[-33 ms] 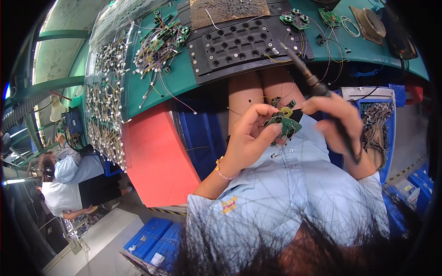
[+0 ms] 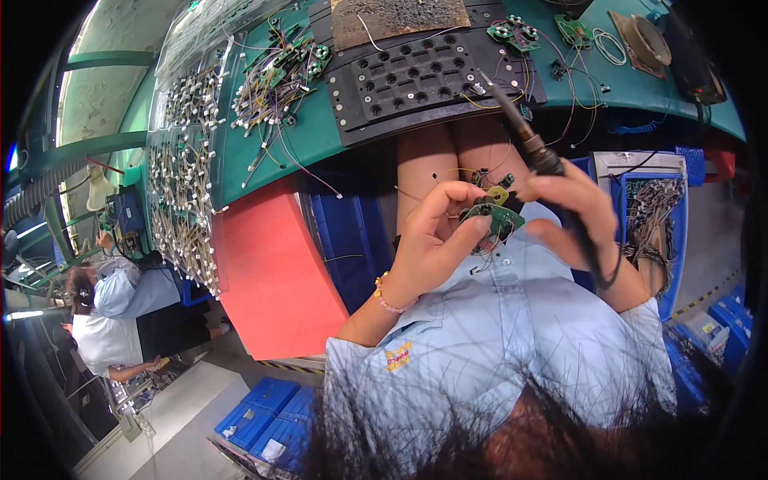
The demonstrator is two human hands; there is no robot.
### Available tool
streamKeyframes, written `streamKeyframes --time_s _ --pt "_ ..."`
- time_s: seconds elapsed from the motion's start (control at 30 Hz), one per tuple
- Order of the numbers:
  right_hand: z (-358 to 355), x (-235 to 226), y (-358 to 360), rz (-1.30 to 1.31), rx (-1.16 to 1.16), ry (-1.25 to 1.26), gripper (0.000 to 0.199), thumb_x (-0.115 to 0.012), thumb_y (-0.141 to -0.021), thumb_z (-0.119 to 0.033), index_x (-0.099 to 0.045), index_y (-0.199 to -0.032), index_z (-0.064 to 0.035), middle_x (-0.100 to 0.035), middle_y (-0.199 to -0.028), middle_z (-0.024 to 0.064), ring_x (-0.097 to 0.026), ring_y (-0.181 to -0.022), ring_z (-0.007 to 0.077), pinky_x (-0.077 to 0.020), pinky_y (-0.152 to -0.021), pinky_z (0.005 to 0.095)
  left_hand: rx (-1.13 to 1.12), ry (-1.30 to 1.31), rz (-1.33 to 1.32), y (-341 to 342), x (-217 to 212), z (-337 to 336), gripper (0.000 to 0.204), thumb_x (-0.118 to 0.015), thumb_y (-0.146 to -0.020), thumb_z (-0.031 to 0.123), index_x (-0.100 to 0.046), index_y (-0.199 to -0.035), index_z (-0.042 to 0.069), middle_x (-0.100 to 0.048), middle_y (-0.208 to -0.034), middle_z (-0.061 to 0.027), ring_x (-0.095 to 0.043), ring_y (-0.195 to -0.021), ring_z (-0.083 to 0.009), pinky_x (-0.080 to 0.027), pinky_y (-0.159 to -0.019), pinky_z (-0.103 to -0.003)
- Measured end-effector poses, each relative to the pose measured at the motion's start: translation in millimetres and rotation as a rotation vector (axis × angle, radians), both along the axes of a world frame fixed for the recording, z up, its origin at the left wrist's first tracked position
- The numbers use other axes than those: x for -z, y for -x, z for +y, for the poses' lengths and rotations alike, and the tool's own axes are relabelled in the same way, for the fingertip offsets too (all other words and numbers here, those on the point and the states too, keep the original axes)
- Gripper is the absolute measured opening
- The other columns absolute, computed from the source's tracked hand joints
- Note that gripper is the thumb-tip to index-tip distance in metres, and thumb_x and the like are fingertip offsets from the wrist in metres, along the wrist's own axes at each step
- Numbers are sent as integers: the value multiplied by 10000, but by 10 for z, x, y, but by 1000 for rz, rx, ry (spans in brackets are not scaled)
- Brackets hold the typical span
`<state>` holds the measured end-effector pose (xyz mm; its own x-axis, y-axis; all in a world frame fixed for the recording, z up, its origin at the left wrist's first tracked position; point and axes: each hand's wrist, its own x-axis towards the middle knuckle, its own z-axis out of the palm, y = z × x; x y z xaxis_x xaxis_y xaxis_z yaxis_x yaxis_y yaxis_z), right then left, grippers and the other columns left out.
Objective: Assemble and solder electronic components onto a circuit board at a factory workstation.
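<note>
My left hand (image 2: 438,240) pinches a green circuit board (image 2: 507,219) between thumb and fingers, above my lap. A yellowish disc-like part (image 2: 498,196) shows at its upper edge, with thin wires and small boards hanging around it. In my right hand (image 2: 582,210) lies a soldering iron (image 2: 530,142), its dark handle across the palm and its tip pointing up and left toward the bench. The right fingertips are close to the board's right edge; blur hides whether they touch it. A black fixture block (image 2: 412,74) with rows of round recesses sits on the bench ahead.
On the green bench (image 2: 320,160) lie wired boards (image 2: 284,68) at left, more boards (image 2: 514,34) at right, and a solder-wire coil (image 2: 610,46). Bundled connectors (image 2: 188,184) hang at far left. A red sheet (image 2: 276,276) and a blue bin of wires (image 2: 652,216) flank me. Another person (image 2: 120,312) works at left.
My right hand with the soldering iron has shifted slightly left, nearer the circuit board. The left hand and board stay in place.
</note>
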<state>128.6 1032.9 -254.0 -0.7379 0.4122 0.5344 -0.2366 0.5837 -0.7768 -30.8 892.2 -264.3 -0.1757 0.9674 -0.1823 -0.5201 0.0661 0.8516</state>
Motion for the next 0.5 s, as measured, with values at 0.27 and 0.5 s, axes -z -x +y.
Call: streamKeyframes --time_s 0.27,0.5 --pt "-109 116 147 31 3 21 572 -753 -648 60 -522 -1160 -48 -577 -1070 193 -608 -877 278 -510 -725 328 -101 -346 619 49 210 7 272 -619 -770 -78 -572 -1018 24 -564 -1059 -102 -553 -983 -202 -479 -807 -302" --pt "-105 154 130 41 -16 -4 587 -773 -641 39 -519 -1161 -61 -586 -1053 194 -602 -912 291 -509 -725 331 -127 -391 642 58 262 10 299 -619 -717 -95 -583 -980 42 -574 -1066 -106 -571 -980 -233 -466 -843 -333"
